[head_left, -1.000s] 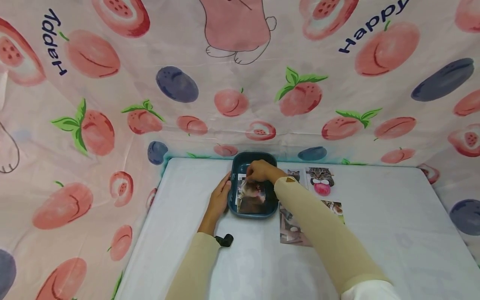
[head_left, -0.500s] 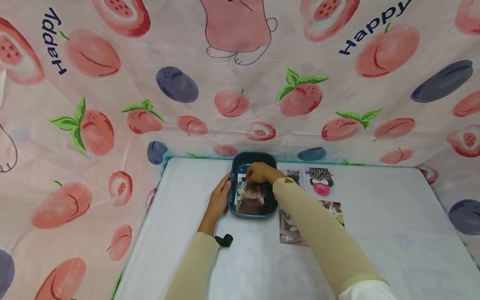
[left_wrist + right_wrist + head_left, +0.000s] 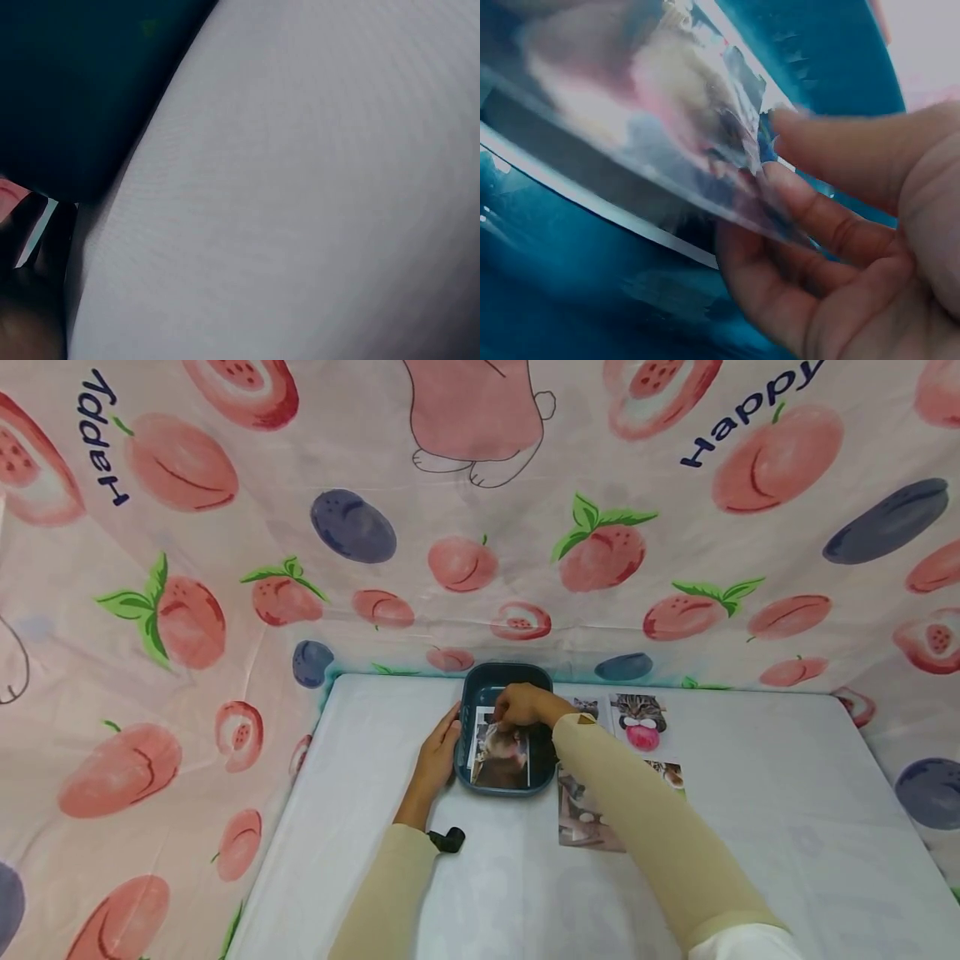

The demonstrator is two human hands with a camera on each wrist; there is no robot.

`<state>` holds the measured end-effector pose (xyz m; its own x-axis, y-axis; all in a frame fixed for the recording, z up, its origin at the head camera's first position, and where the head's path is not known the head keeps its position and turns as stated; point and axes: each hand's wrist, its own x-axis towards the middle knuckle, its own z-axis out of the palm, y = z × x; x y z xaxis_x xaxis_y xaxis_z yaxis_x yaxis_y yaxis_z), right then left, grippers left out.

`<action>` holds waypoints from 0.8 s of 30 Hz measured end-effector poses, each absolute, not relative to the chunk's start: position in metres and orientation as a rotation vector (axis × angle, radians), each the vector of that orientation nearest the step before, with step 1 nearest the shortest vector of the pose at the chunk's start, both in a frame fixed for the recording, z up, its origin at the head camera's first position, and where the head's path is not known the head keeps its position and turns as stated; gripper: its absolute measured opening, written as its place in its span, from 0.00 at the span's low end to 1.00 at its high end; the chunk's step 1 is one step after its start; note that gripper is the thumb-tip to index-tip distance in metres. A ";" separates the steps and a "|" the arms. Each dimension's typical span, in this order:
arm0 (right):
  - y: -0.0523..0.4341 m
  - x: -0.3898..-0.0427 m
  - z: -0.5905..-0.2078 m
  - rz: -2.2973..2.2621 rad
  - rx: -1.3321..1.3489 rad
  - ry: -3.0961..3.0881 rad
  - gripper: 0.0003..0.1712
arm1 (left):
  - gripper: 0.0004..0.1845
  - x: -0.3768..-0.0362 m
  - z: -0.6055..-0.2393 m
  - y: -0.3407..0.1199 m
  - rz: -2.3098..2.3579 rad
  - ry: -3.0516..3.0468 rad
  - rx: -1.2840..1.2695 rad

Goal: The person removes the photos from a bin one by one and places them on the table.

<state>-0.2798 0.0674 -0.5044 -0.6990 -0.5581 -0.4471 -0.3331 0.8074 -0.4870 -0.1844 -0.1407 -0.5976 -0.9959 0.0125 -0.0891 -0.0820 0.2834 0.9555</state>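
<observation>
A dark teal tray [image 3: 470, 689] stands at the back of the white table. My right hand [image 3: 525, 704] reaches into it and pinches the far edge of a glossy animal photo [image 3: 501, 753] that lies tilted inside the tray. In the right wrist view the photo [image 3: 630, 135] is held between thumb and fingers [image 3: 832, 217] above the tray's floor [image 3: 570, 300]. My left hand [image 3: 438, 756] rests with straight fingers against the tray's left wall. The left wrist view shows only the tray's dark side [image 3: 75, 82] and the tablecloth [image 3: 300, 187].
Several cat photos lie on the cloth right of the tray, one with a pink ball [image 3: 640, 720] and one partly under my right forearm [image 3: 581, 814]. A small black object [image 3: 450, 839] sits by my left wrist. Fruit-patterned fabric walls the table in.
The photo has shifted slightly left inside the tray under my right fingers. The left hand has stayed against the tray.
</observation>
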 end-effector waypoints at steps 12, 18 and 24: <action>0.075 -0.272 -0.495 -0.741 -0.629 2.349 0.20 | 0.24 -0.185 -0.599 -0.141 1.834 2.472 -0.043; 0.079 -0.264 -0.500 -0.944 -0.490 2.262 0.17 | 0.24 -0.185 -0.599 -0.142 1.825 2.465 -0.057; 0.096 -0.261 -0.504 -1.041 -0.494 2.299 0.16 | 0.25 -0.185 -0.599 -0.142 1.835 2.449 -0.055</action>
